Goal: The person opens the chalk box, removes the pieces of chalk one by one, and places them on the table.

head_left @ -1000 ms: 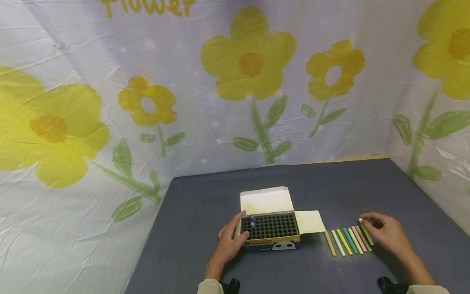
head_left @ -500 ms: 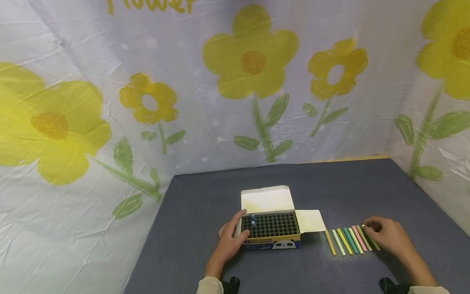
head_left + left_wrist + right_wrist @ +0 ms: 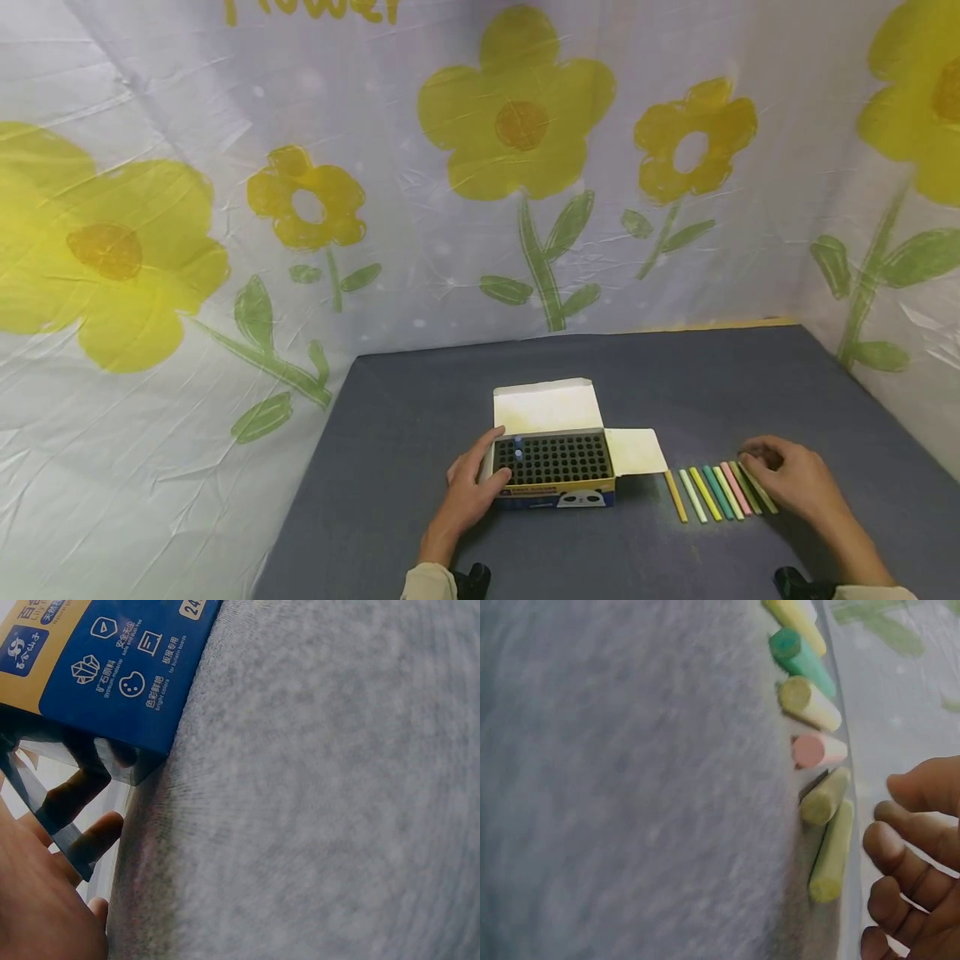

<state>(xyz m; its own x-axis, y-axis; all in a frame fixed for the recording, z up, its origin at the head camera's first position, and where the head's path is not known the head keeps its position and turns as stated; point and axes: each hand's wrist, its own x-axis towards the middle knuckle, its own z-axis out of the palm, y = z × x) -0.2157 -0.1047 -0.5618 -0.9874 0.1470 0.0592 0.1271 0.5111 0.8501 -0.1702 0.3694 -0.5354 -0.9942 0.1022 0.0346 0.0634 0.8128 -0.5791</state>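
Note:
My left hand (image 3: 472, 483) grips the left end of an open chalk box (image 3: 540, 493), thumb over the front rim. Close up in the left wrist view, its fingers (image 3: 101, 834) reach round the blue-and-yellow box (image 3: 120, 682) by a side flap. Inside is a black holder with rows of holes; two blue chalk sticks (image 3: 518, 455) stand at its left. My right hand (image 3: 795, 479) hovers at the right end of a row of chalk, beside an olive chalk stick (image 3: 761, 490). The right wrist view shows that thumb and fingers (image 3: 885, 844) apart, holding nothing, the olive stick (image 3: 832, 851) lying free.
Several more sticks lie side by side on the dark grey table (image 3: 420, 417), including an orange one (image 3: 676, 497), a teal one (image 3: 717, 492) and a pink one (image 3: 736, 488). The box's white side flap (image 3: 636, 452) extends toward them. Behind hangs a flower-printed curtain (image 3: 420, 275).
My right hand has laid the olive stick down at the row's right end and let go of it. The stick now lies nearer its neighbour. My left hand has stayed on the box.

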